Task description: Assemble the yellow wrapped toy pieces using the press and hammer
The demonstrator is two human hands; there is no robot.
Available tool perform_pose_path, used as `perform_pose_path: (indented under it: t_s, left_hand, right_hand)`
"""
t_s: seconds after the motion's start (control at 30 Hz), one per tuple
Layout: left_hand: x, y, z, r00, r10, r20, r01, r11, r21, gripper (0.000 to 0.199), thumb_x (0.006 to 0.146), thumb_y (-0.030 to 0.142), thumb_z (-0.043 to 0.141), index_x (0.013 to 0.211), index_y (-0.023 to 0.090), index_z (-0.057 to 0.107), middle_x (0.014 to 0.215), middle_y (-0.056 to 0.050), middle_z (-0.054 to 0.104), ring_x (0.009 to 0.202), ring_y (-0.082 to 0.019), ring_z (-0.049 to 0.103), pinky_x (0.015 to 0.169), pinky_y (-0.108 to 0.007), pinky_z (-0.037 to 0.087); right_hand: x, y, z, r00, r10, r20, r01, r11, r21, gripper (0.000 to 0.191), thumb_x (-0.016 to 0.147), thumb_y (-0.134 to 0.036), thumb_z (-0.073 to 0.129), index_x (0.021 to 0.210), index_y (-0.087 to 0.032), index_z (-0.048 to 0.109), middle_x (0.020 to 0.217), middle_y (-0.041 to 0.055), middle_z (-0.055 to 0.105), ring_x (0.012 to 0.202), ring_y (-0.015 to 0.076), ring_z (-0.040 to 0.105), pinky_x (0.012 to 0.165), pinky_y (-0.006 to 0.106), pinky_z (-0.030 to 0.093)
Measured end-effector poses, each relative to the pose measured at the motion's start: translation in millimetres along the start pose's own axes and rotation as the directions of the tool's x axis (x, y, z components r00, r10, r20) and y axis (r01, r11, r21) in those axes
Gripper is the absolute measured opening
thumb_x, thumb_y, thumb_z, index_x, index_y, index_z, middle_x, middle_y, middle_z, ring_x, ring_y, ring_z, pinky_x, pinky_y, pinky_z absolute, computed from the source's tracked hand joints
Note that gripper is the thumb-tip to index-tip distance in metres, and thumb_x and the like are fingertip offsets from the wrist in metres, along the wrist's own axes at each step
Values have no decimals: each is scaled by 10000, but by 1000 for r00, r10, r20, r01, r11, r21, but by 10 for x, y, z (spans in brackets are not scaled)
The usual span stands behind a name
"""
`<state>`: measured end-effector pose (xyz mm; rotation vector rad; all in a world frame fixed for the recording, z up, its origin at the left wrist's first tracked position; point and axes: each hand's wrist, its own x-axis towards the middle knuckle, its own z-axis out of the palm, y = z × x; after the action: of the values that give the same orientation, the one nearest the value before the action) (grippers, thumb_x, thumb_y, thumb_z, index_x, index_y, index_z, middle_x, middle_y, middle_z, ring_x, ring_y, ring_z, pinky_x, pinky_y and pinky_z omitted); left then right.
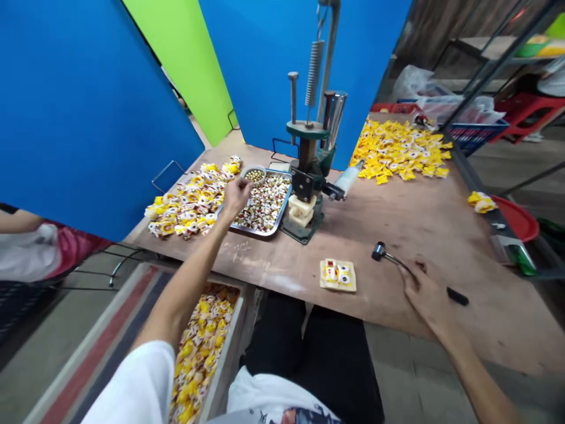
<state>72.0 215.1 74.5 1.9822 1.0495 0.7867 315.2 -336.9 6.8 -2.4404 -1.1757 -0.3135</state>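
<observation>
My left hand is at the near edge of a small bowl of gold-coloured beads, fingertips pinched together; whatever they hold, if anything, is too small to make out. The bowl rests over a metal tray full of small white, red and gold pieces. On the right, my right hand is closed around the handle of a small hammer, its black head just above or on the tabletop. Between my hands, near the table edge, a cream block bears a small yellow and white toy part.
A green hand press with a cream fixture stands behind the block. Piles of yellow-white toy parts and yellow pieces lie left and right. A crate of parts sits below left. Blue panels border the table's back.
</observation>
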Motion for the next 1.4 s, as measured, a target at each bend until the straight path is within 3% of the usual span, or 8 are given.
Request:
perform_pose_path:
  t_s: [0.23, 0.4, 0.67, 0.8, 0.9, 1.07, 1.2, 1.4]
  left_hand:
    - [1055, -227, 144, 950, 145, 278, -208, 955, 212, 156, 889, 159, 774, 735, 151, 748, 758, -27, 617, 821, -207, 566, 1010, -373, 504]
    - [1140, -168, 214, 943, 59, 329, -133, 969, 209, 370, 1014, 116, 690, 645, 100, 668, 533, 87, 393, 637, -105, 368, 1091, -398, 469]
    - [1272, -227, 141, 902, 164, 399, -292, 913, 285, 382, 976, 467, 706, 732, 174, 733, 594, 88, 502, 617, -81, 434, 1187, -421, 471]
    - [1200, -231, -10, 937, 274, 218, -332, 892, 307, 493, 843, 687, 674, 812, 196, 712, 684, 83, 623, 702, -86, 547, 1087, -473, 574]
    - [809, -164, -158, 936, 350, 37, -348, 905, 245, 532, 840, 753, 652, 917, 232, 723, 795, 98, 709, 777, -95, 642, 991, -427, 626]
    - [-541, 66, -193, 935, 324, 144, -319, 946, -54, 475, 780, 665, 887, 1008, 266, 767, 930, 52, 827, 788, -170, 759, 812, -394, 697]
    - [-1837, 351, 223, 889, 243, 389, -88, 923, -376, 343, 903, 517, 873, 1093, 235, 825, 1048, -61, 865, 912, -240, 827, 892, -414, 709]
    - [-2791, 535, 992, 961, 161, 223, -28, 863, -504, 181, 913, 424, 894, 1007, 269, 886, 1022, -68, 815, 980, -241, 791, 922, -379, 659]
  right_hand:
    - [-64, -123, 80, 999, 2, -38, -6, 994, -106, 358, 1126, -343, 505, 1354, -249, 764, 1257, 150, 728, 1166, 337, 690, 982, 482, 549]
    - [-59, -218, 73, 999, 48, -15, -49, 994, -97, 370, 1143, -322, 497, 1386, -256, 769, 1272, 148, 726, 1180, 323, 678, 1009, 478, 531]
    - [-59, -251, 136, 995, 97, -3, -97, 994, -59, 388, 1152, -317, 491, 1427, -286, 762, 1302, 147, 703, 1211, 330, 664, 1029, 503, 529]
    - [-35, -269, 127, 993, 117, -10, -118, 992, -34, 390, 1152, -318, 478, 1418, -287, 762, 1295, 153, 702, 1219, 337, 665, 1042, 526, 547]
    - [-7, -369, 43, 988, 146, -47, -147, 989, -20, 381, 1142, -378, 523, 1442, -283, 736, 1393, 173, 667, 1313, 374, 629, 1091, 591, 548]
    - [113, -880, -160, 999, -8, 32, -4, 938, 347, 395, 1121, -411, 621, 1495, -301, 687, 1462, 142, 628, 1392, 309, 618, 1211, 540, 546]
    - [228, -1291, -150, 954, -217, 207, 52, 799, 599, 525, 1047, -498, 760, 1518, -281, 679, 1474, 130, 628, 1416, 290, 624, 1245, 492, 541]
    - [256, -1393, 32, 911, -318, 264, 77, 757, 648, 579, 1035, -489, 778, 1561, -281, 658, 1488, 143, 667, 1417, 314, 623, 1235, 538, 540]
